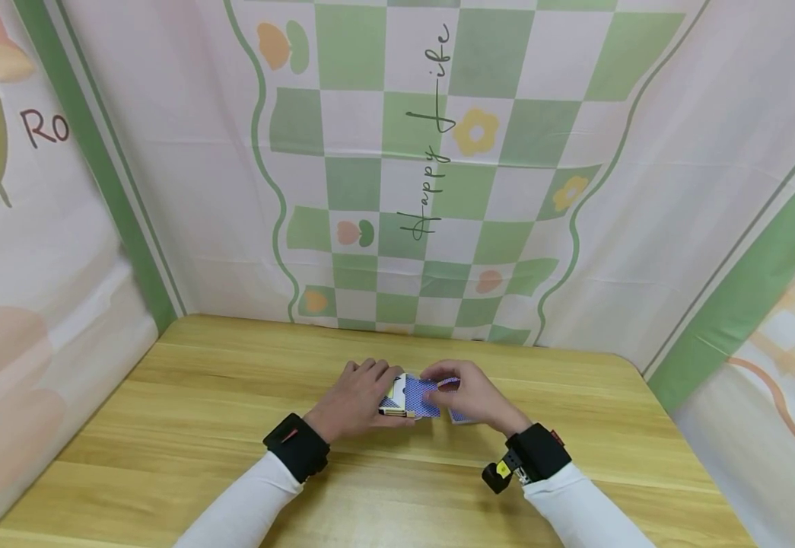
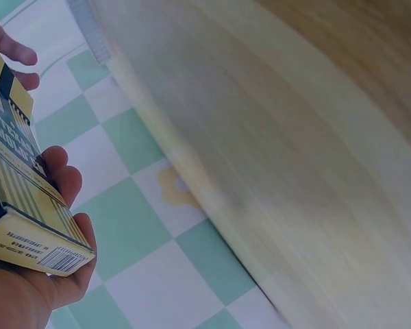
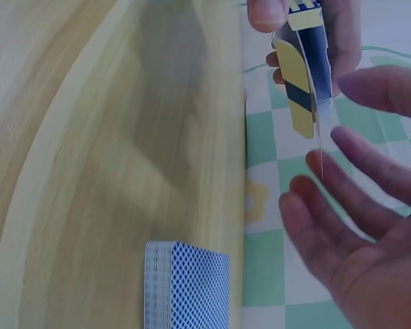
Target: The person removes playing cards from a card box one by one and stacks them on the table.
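Observation:
My left hand [image 1: 356, 399] grips a yellow and dark blue playing card box [image 2: 34, 185], its fingers and thumb on the box sides. The box's end flaps stand open toward the right, and a blue-patterned card [image 1: 421, 394] sticks out of that end. Beside this card is my right hand [image 3: 377, 219], thumb and fingers spread apart. Its fingertips are close to the card's thin edge; whether they touch it I cannot tell. A squared stack of blue-backed cards [image 3: 201, 288] lies on the table, partly hidden by the right hand in the head view.
The wooden table [image 1: 383, 487] spreads in front of me. At its far edge hangs a green and white checked curtain [image 1: 418, 152], with more printed cloth at the left and right sides. Black straps [image 1: 297, 445] with small cameras sit on both wrists.

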Motion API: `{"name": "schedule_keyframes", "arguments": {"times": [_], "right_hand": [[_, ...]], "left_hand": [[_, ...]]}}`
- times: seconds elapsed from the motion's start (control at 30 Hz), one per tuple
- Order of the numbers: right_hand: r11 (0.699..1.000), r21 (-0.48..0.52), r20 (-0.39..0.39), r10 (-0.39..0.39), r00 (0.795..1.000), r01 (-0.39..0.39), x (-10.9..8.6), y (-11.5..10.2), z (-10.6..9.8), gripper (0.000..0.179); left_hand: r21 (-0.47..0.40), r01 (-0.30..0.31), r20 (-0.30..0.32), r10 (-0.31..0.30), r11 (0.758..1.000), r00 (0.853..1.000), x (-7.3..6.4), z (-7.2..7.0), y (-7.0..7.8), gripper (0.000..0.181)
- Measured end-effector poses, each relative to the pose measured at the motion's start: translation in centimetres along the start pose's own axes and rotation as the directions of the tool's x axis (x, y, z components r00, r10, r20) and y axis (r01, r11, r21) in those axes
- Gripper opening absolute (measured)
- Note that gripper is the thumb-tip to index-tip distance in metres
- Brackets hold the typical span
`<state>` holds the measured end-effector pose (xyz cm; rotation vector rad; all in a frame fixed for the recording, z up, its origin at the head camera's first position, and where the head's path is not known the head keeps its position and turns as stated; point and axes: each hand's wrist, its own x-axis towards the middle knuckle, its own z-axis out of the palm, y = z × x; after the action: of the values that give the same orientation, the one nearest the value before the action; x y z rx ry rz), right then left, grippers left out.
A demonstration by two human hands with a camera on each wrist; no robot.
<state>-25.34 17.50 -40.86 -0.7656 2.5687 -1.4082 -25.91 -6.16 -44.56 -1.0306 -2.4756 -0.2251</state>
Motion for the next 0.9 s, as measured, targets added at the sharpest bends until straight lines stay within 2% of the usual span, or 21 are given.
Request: {"name": "schedule_keyframes", "arguments": {"times": [0.2,0.57,0.73,0.9], "right_hand": [[0.997,-0.053,0.035,-0.058,0.998,0.059,0.09,-0.04,-0.13,0.030],[0.978,-0.178,0.117,-0.092,0.989,0.112,0.06,0.52,-0.22,0.055],[0.969,-0.216,0.121,-0.092,0.988,0.117,0.01,0.39,-0.28,0.053],[0.958,-0.252,0.117,-0.112,0.987,0.138,-0.08,0.32,-0.41,0.049]], "left_hand": [[-0.002,0.004,0.015,-0.004,1.000,1.000,0.02,-0.10,0.02,0.079],[0.013,-0.002,0.031,0.001,1.000,1.000,-0.05,0.14,-0.10,0.082],[0.004,-0.001,0.037,0.001,1.000,0.999,-0.02,0.18,-0.07,0.082],[0.000,-0.009,0.014,0.009,1.000,1.000,-0.03,0.07,-0.08,0.081]]}}
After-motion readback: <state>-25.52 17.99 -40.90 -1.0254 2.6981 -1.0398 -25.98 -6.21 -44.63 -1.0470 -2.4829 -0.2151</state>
